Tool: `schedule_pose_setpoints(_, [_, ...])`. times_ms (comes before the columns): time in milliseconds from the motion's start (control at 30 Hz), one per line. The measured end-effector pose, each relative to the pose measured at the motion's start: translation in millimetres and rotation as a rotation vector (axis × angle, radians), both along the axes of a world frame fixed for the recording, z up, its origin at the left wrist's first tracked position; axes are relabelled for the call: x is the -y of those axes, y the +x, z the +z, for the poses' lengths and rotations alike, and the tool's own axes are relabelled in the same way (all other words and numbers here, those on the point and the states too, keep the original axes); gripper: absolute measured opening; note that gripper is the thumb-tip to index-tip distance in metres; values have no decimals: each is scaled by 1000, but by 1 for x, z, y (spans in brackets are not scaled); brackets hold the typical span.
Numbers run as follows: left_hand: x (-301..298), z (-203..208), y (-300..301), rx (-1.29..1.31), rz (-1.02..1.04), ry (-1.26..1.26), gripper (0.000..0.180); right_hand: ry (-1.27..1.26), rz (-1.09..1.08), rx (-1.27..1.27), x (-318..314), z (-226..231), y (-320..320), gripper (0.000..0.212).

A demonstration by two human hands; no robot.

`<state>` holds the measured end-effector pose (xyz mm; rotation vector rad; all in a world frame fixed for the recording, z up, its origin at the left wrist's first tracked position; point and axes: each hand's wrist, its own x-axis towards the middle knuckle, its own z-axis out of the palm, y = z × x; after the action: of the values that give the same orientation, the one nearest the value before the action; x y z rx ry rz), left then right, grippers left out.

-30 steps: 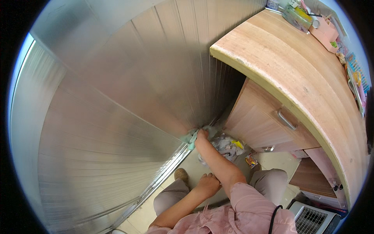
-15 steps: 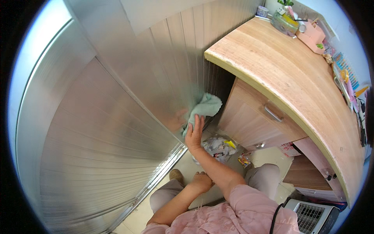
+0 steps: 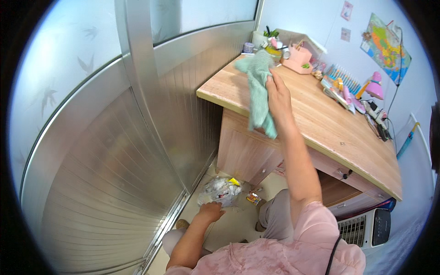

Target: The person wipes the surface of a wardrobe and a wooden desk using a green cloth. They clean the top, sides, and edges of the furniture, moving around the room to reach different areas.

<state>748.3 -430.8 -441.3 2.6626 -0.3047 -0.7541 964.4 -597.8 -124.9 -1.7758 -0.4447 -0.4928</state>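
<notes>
A pale green cloth point(image 3: 260, 94) hangs bunched from my right hand point(image 3: 278, 98). My fingers are closed on its right side. I hold it over the front left part of the wooden desk point(image 3: 321, 110), and its lower end drops past the front edge. The cloth is slightly blurred. My left hand point(image 3: 211, 212) is low by my knee, back upward, fingers loosely curled and nothing seen in them. Just beyond it on the floor lies a clear plastic bag of rubbish point(image 3: 219, 191).
A ribbed metal partition point(image 3: 110, 156) with frosted panes stands at left. Along the desk's back are a pink organiser point(image 3: 298, 59), a pink lamp point(image 3: 375, 86) and stationery. A colourful wrapper point(image 3: 253, 198) lies on the floor. A white heater-like appliance point(image 3: 364, 228) stands at right.
My right hand has lifted the cloth off the metal partition and brought it up and right over the desk. My view has tilted up. My left hand has moved away from my right forearm.
</notes>
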Motion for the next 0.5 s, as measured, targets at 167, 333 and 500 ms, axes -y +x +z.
schedule_pose_setpoints(167, [-4, 1, -1, 18, 7, 37, 49, -777, -444, 207, 52, 5, 58, 62])
schedule_pose_setpoints(333, [-1, 2, 4, -16, -14, 64, 51, -1318, -122, -89, 29, -13, 86, 58])
schedule_pose_setpoints(500, [-3, -12, 12, 1, -28, 67, 53, -1031, 191, 158, -21, -20, 57, 47])
